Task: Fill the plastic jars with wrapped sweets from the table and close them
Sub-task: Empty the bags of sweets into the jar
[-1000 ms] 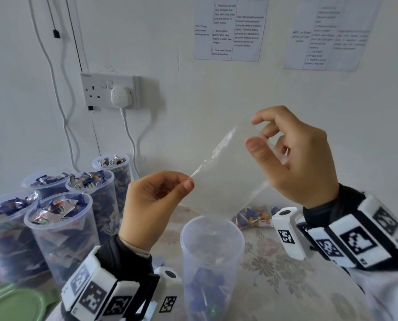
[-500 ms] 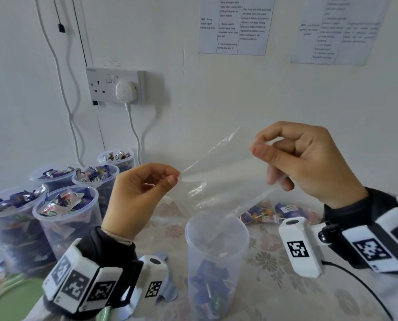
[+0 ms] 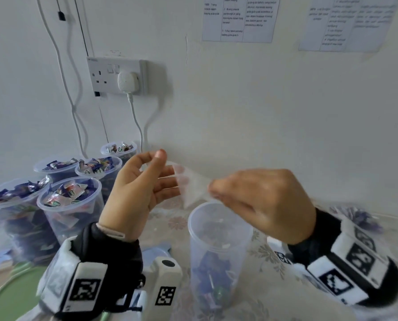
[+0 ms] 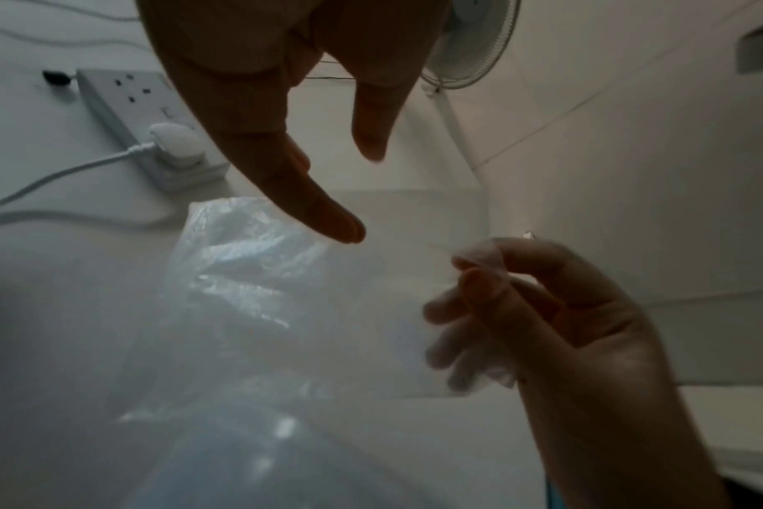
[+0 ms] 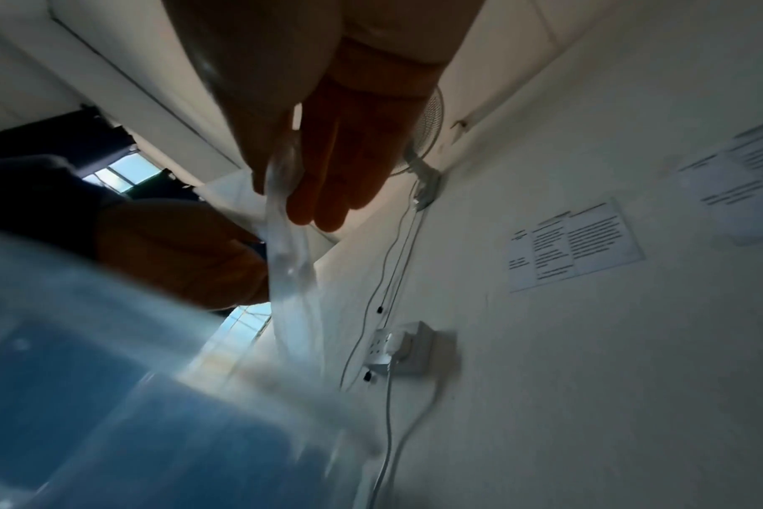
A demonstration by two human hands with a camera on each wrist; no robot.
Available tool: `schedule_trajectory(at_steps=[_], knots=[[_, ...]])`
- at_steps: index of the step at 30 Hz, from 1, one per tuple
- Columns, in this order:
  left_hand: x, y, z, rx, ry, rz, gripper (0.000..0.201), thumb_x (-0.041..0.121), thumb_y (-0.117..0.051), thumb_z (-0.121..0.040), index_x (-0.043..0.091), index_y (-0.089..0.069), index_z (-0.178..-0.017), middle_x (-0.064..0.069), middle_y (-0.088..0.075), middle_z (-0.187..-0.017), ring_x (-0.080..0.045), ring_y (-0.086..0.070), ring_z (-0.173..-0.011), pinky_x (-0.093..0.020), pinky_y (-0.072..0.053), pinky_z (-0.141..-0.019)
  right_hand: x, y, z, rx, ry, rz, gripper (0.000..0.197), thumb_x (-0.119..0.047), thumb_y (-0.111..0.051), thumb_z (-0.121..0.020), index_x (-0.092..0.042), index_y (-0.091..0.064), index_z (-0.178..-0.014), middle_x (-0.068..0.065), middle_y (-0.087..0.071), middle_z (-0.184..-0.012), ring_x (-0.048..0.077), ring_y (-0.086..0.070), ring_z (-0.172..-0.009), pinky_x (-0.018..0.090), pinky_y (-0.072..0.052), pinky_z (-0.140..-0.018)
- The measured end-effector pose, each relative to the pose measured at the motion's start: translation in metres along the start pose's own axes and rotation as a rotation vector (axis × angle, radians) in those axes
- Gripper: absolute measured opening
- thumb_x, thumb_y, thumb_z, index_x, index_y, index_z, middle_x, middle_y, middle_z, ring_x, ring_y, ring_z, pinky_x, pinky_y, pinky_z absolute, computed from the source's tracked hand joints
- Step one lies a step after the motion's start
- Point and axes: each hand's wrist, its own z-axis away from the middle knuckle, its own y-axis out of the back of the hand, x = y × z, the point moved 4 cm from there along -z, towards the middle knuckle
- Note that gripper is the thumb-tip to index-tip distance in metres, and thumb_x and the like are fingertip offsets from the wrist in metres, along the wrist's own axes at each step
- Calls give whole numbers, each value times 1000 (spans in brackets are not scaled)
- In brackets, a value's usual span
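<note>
An open clear plastic jar (image 3: 218, 230) stands on the table in front of me, with a few blue-wrapped sweets (image 3: 213, 274) at its bottom. Just above its rim hangs an empty clear plastic bag (image 3: 189, 186). My right hand (image 3: 213, 189) pinches the bag's edge between thumb and fingers, and the right wrist view shows the bag (image 5: 286, 241) trailing down from them. My left hand (image 3: 167, 167) is spread, thumb raised, its straight fingers lying behind the bag. In the left wrist view the bag (image 4: 258, 275) hangs below my left fingers (image 4: 327, 220) while my right hand (image 4: 475, 261) holds its corner.
Several jars filled with wrapped sweets (image 3: 68, 198) stand at the left. A green lid (image 3: 12, 295) lies at the near left. Loose sweets (image 3: 360, 216) lie at the right. The wall with a socket (image 3: 116, 75) and cable rises close behind the table.
Both hands have come down and closer together over the jar. My left hand let go of the bag's corner and spread its fingers. The bag, stretched before, now hangs slack from my right hand.
</note>
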Motion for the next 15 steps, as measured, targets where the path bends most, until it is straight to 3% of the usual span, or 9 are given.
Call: schedule_trajectory(at_steps=[2, 5, 8, 10, 13, 15], knots=[[-5, 5, 2, -3, -31, -66, 12, 3, -57, -84, 9, -50, -91, -5, -70, -66, -13, -66, -56, -21, -54, -52, -6, -10, 10, -65, 8, -26, 18, -27, -58, -94, -17, -71, -102, 1, -69, -79, 23, -63, -64, 35, -49, -48], [-14, 13, 4, 3, -42, -110, 19, -10, -52, -84, 9, -52, -83, -3, -70, -65, -9, -66, -58, -19, -54, -54, -3, -18, 25, -72, -246, -258, 28, -42, -58, -92, -23, -62, -112, -11, -67, -95, 8, -63, -82, 28, -52, -67], [-18, 23, 3, 43, -51, -83, 21, -10, -51, -85, 11, -53, -80, 0, -69, -64, -5, -65, -60, -16, -53, -56, 5, -28, 51, -85, -467, -459, 42, -54, -51, -89, -23, -60, -116, -16, -58, -119, 2, -53, -113, 19, -41, -92], [-22, 30, 1, 70, -47, -59, 23, -10, -49, -86, 12, -53, -81, 3, -68, -63, -3, -64, -60, -14, -53, -57, 8, -38, 70, -209, -585, -545, 49, -67, -47, -84, -34, -55, -120, -17, -46, -136, 3, -37, -133, 17, -30, -104], [-28, 39, 0, 90, -24, -41, 25, -12, -47, -87, 12, -54, -81, 5, -68, -63, -2, -64, -61, -13, -53, -59, 10, -47, 93, -359, -699, -697, 52, -76, -52, -74, -41, -56, -113, -27, -38, -142, -7, -25, -137, 10, -23, -105], [-32, 40, 0, 93, -22, -48, 25, -12, -47, -87, 11, -54, -80, 5, -67, -63, -1, -64, -60, -12, -52, -60, 14, -45, 102, -347, -787, -825, 48, -73, -62, -69, -36, -61, -100, -28, -45, -138, -5, -34, -134, 18, -29, -105]])
